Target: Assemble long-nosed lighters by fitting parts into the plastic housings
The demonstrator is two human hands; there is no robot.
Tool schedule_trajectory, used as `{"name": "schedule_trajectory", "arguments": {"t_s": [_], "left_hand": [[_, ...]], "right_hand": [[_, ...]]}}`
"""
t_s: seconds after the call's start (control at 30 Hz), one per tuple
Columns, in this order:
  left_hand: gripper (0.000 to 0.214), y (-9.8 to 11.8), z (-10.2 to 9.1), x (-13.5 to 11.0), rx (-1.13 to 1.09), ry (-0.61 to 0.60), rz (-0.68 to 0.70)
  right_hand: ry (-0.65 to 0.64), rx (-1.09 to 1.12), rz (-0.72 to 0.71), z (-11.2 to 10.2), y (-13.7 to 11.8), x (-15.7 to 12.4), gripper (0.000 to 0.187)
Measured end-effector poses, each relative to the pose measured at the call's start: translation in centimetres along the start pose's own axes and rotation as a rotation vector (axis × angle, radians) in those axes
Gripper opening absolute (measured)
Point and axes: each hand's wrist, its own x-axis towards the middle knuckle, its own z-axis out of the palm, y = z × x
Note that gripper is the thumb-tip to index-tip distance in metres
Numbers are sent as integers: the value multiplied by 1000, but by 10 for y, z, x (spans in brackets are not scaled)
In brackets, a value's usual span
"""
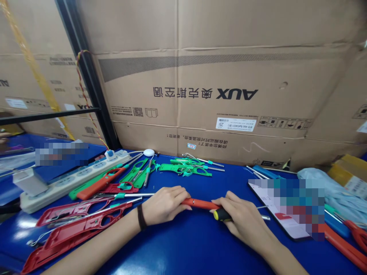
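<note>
An orange-red long-nosed lighter (204, 204) lies level between my two hands, just above the blue tabletop. Its left end is in my left hand (163, 206), fingers closed around it. My right hand (239, 217) pinches the other end near the metal tube (265, 217), which pokes out beyond the fingers. That same hand also holds a screwdriver (221, 214) with a black and yellow handle; a thin shaft shows past the knuckles. Opened red lighter shells (77, 235) with metal tubes lie left of my left wrist. Green lighter shells (186, 168) lie behind the hands.
A white power strip (77, 177) runs along the left, beside a whole orange lighter (100, 184). To the right are a phone (295, 229), partly blurred, more lighters (348, 248) and a pale blue cloth-like bundle (332, 191). A cardboard wall (200, 72) stands behind the blue table (172, 252).
</note>
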Motion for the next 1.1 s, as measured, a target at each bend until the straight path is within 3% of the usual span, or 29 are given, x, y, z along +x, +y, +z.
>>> {"name": "schedule_trajectory", "arguments": {"t_s": [0.2,0.27,0.37,0.47,0.53,0.7,0.8,0.93,1.1], "left_hand": [[35,5,1,0,54,40,55],[32,5,0,1,54,92,53],[32,2,-1,0,62,163,2],[32,-1,-2,-2,-4,208,-98],[28,-1,-2,-2,-120,229,-183],[29,7,-1,2,-575,154,-383],[37,11,2,4,-799,82,-440],[44,12,3,5,-961,49,-525],[45,11,2,3,-1009,3,-570]], "right_hand": [[146,25,-75,-6,5,0,30],[276,29,-80,-12,7,-1,34],[568,-4,-111,-21,11,-1,36],[781,10,-97,-23,13,-1,22],[755,94,28,-20,9,0,4],[436,539,523,-10,-11,9,23],[418,707,620,-12,-18,12,37],[414,603,709,-22,-11,10,38],[541,504,774,-37,3,9,39]]}}
